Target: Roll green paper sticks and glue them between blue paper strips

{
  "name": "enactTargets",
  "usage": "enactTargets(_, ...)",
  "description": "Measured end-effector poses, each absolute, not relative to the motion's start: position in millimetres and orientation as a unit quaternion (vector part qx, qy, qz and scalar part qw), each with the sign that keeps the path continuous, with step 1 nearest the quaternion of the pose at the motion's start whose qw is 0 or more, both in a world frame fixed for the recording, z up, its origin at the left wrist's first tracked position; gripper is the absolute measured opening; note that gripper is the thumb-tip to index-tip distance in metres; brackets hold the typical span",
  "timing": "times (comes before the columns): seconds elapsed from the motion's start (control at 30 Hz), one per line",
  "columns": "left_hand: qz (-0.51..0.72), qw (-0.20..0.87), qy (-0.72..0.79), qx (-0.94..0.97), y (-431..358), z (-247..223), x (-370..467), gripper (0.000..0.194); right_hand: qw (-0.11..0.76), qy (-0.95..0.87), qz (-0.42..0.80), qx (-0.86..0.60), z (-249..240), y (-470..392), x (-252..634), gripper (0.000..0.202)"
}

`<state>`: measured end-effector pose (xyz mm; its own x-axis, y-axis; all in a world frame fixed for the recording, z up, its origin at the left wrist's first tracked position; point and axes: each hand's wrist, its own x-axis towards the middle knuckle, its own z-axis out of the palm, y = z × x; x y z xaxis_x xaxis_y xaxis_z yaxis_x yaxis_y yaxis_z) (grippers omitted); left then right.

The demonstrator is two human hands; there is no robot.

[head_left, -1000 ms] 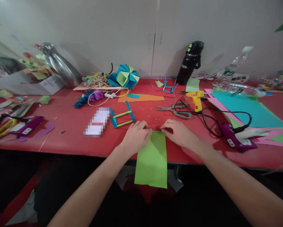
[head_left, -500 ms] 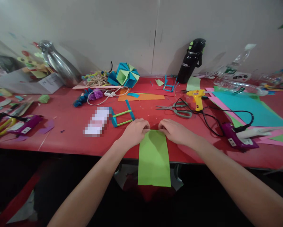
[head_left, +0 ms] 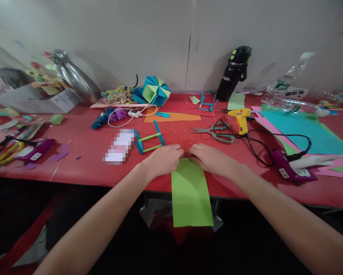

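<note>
Red table (head_left: 85,152) below, both hands (head_left: 168,157) (head_left: 207,157) pinch green paper (head_left: 192,196)

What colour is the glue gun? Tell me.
The glue gun is yellow, best seen in the head view.

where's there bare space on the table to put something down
A wide, nearly bare patch of red tabletop lies between the purple scraps and the pixelated rectangle. A smaller, flecked one is between the blue-green frame and scissors. It's crowded around the glue gun and teal paper.
</note>
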<state>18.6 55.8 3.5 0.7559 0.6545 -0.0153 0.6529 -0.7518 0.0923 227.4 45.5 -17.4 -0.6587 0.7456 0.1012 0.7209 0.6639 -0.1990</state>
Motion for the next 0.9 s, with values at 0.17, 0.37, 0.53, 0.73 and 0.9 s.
enactTargets(0.17,-0.035,0.031,0.333,0.942,62.8,6.7,23.6,0.02,0.075,-0.909,0.065,-0.406,-15.0,47.4,218.7,0.012)
enactTargets(0.37,-0.034,0.051,0.352,0.934,65.1,0.3,21.8,0.015,0.054,-0.902,0.1,-0.417,-9.8,46.3,217.7,0.009)
enactTargets(0.53,-0.047,0.045,0.341,0.938,63.4,-2.7,21.2,0.014,0.058,-0.914,0.08,-0.393,-13.2,48.7,220.0,0.01)
enactTargets(0.73,-0.023,0.102,0.313,0.944,66.9,0.5,15.3,0.016,0.048,-0.929,0.102,-0.351,-15.2,54.1,220.8,0.013)
enactTargets(0.9,-0.017,0.125,0.298,0.946,72.1,3.7,14.4,0.019,0.061,-0.908,0.175,-0.374,-12.1,53.1,224.1,0.011)
